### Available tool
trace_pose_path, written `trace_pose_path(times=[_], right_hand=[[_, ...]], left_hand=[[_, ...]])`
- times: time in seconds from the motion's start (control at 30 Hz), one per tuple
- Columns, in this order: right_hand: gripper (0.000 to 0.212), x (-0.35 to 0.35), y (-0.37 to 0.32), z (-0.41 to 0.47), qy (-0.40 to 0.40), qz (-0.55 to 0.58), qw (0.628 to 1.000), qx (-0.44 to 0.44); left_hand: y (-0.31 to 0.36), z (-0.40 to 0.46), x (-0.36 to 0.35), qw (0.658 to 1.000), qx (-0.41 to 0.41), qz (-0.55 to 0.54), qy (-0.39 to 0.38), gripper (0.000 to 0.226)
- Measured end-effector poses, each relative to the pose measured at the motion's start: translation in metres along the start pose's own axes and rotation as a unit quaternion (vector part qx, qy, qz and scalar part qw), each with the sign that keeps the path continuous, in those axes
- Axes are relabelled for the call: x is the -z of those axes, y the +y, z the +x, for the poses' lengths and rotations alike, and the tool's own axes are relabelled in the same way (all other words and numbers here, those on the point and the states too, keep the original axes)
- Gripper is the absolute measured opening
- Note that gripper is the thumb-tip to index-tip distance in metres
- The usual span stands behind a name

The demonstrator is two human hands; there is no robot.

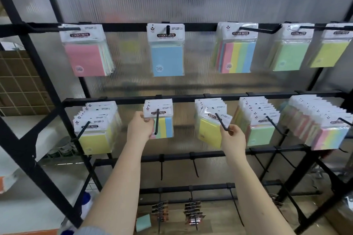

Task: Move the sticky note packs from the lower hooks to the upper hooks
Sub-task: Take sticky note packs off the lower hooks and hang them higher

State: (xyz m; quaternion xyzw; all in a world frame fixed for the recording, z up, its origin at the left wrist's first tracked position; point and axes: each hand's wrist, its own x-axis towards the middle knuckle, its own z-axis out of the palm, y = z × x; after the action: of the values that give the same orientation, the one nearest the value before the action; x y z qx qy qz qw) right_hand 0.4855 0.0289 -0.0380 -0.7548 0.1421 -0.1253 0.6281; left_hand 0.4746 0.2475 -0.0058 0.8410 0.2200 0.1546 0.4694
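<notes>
head view: your left hand [140,127] grips the left edge of the striped pack [162,120] on the second lower hook [157,121], thumb on its white header card, fingers curled round the side. your right hand [232,135] pinches the lower right corner of the yellow pack [209,131], which hangs tilted at the front of the third lower hook [221,121], close to the hook's tip.

the lower rail [191,97] carries five hooks, all loaded: a yellow stack at far left, the striped pack, the yellow stack you hold, a green-fronted stack and a long striped stack at far right. the stacks sit just beside one another, with narrow gaps between them.

the upper rail [200,27] also shows five hooks, each with packs: pink, blue, striped, green and yellow from left to right. wide gaps lie between those, and most of each upper hook's length stands bare in front of its packs.

below, two more rails hold bare hooks, and the lowest row carries dark carded items you cannot make out.
</notes>
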Motion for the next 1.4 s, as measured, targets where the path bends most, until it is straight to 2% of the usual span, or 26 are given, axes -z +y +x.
trace_pose_path(times=[0.1,0.27,0.43,0.57,0.67,0.73,0.87,1.03,1.1,1.2,1.3,1.4], right_hand=[[0.014,0.005,-0.001,-0.004,-0.01,-0.011,1.0,0.004],[0.035,0.018,-0.012,-0.014,-0.018,0.017,1.0,-0.002],[0.036,0.035,-0.028,-0.022,-0.031,-0.02,0.999,0.002],[0.024,0.047,-0.037,-0.028,-0.051,-0.062,0.997,0.006],[0.031,0.056,-0.047,-0.032,-0.064,-0.094,0.993,0.016],[0.029,0.061,-0.056,-0.036,-0.066,-0.104,0.992,0.022],[0.019,0.066,-0.069,-0.042,-0.07,-0.098,0.991,0.049],[0.019,0.065,-0.075,-0.046,-0.043,-0.068,0.993,0.083],[0.025,0.064,-0.076,-0.049,-0.024,-0.05,0.994,0.099],[0.031,0.061,-0.076,-0.054,0.0,-0.02,0.994,0.108],[0.027,0.056,-0.074,-0.06,0.01,0.004,0.994,0.105],[0.033,0.051,-0.072,-0.067,0.014,0.013,0.994,0.105]], left_hand=[[-0.003,-0.002,-0.004,1.0,0.004,-0.028,0.008,0.035],[-0.011,-0.005,-0.012,0.999,-0.009,-0.042,0.033,0.034],[-0.017,-0.011,-0.02,0.994,-0.026,-0.078,0.071,0.027],[-0.014,-0.011,-0.025,0.988,0.019,-0.152,0.02,0.026],[-0.022,-0.011,-0.032,0.971,0.01,-0.238,-0.034,0.024],[-0.024,-0.013,-0.034,0.969,-0.005,-0.242,-0.04,0.022],[-0.022,-0.02,-0.032,0.974,-0.009,-0.228,-0.001,0.018],[-0.012,-0.041,-0.021,0.981,-0.019,-0.175,0.08,0.036],[-0.012,-0.044,-0.013,0.984,-0.04,-0.154,0.076,0.039],[-0.011,-0.045,0.006,0.994,-0.077,-0.059,0.056,0.039],[-0.007,-0.045,0.026,0.994,-0.1,0.031,0.013,0.039],[-0.005,-0.047,0.04,0.988,-0.123,0.09,-0.034,0.04]])
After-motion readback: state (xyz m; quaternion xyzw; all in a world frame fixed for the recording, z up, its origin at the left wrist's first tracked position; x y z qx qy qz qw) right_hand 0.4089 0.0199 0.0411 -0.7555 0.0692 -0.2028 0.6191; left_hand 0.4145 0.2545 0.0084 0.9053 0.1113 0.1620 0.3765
